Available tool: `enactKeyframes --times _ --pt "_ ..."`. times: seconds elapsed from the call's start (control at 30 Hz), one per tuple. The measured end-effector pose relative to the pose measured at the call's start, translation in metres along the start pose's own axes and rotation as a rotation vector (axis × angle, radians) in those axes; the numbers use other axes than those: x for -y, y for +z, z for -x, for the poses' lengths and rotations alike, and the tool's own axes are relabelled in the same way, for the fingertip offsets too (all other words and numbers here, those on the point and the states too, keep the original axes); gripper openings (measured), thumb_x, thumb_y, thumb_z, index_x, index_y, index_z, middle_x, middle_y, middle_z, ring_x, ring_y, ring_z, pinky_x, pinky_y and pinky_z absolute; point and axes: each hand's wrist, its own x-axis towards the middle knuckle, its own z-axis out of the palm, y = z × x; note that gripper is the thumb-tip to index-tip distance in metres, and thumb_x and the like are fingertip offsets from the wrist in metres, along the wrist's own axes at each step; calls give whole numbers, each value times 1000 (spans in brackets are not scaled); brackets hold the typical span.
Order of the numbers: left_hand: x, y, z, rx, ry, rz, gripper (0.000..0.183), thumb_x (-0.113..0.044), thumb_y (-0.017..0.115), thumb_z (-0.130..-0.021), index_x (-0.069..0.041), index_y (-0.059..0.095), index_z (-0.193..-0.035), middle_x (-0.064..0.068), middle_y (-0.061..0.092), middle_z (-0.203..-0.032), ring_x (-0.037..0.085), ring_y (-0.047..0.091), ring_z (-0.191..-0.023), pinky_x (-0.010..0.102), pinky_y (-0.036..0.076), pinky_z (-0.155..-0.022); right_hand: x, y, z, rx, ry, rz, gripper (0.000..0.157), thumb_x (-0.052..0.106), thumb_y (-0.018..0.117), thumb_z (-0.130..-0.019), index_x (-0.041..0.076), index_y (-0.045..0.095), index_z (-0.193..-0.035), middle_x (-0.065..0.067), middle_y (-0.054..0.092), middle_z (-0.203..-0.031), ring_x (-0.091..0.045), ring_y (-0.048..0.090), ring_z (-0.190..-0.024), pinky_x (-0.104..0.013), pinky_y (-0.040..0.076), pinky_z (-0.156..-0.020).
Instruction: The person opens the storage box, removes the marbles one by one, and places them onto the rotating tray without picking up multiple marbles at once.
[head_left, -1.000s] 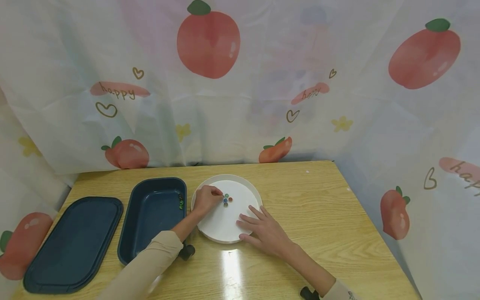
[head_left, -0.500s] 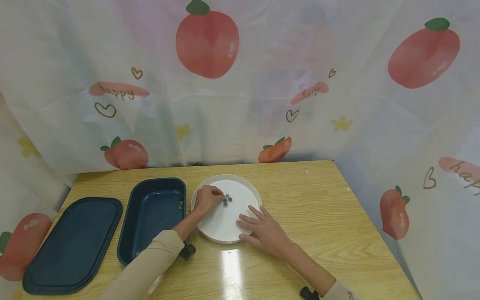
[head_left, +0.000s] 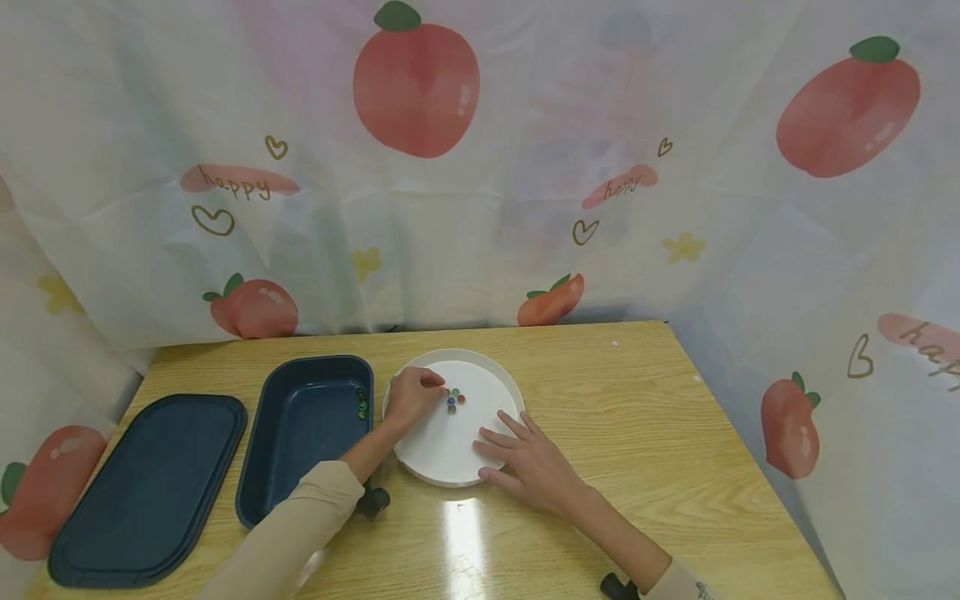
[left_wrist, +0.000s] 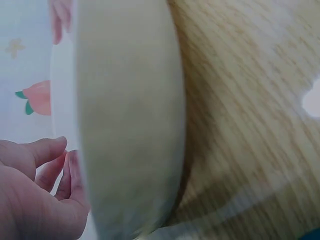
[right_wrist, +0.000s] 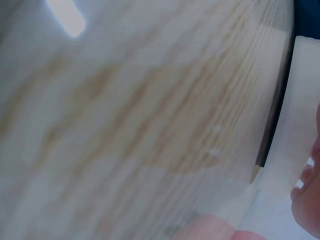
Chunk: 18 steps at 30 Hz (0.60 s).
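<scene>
In the head view, a round white tray [head_left: 427, 457] with a raised rim holds a small cluster of marbles. A red marble [head_left: 461, 399], a blue marble [head_left: 451, 402] and a green marble [head_left: 455, 392] lie close together, with a brownish one just below. My left hand [head_left: 411, 398] reaches over the tray's left rim, thumb and fingertips pinching a marble at the cluster's upper left; the fingers largely hide it. In the left wrist view the curled fingers show behind the tray's side wall [left_wrist: 130, 120]. My right hand [head_left: 528, 462] rests, fingers spread, on the tray's right front rim.
Left of the tray stands a deep dark blue bin [head_left: 300, 442], with several green and dark marbles [head_left: 362, 404] along its right inner side. Farther left lies its flat dark blue lid [head_left: 146, 492]. A printed curtain [head_left: 465, 208] hangs behind the wooden table [head_left: 615, 417].
My left hand has drawn back very slightly to the left at the cluster, and the green marble sits a touch farther right. My right hand has stayed where it was.
</scene>
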Motion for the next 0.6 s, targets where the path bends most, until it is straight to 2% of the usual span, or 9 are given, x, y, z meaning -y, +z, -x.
enactKeyframes --times 0.3,0.6 --pt "-10 -22 7 12 29 63 12 -6 76 -88 0 76 -98 7 72 -89 23 65 -85 31 55 -71 0 2 0 1 2 8 47 52 54 -99 22 67 -134 3 59 -139 -30 38 -141 -58 25 -113" --pt "-25 -45 14 45 14 167 20 -10 74 -91 1 74 -108 9 72 -97 26 68 -93 37 55 -80 0 1 0 26 21 23 47 52 54 -100 23 66 -135 5 58 -141 -27 36 -143 -57 23 -115"
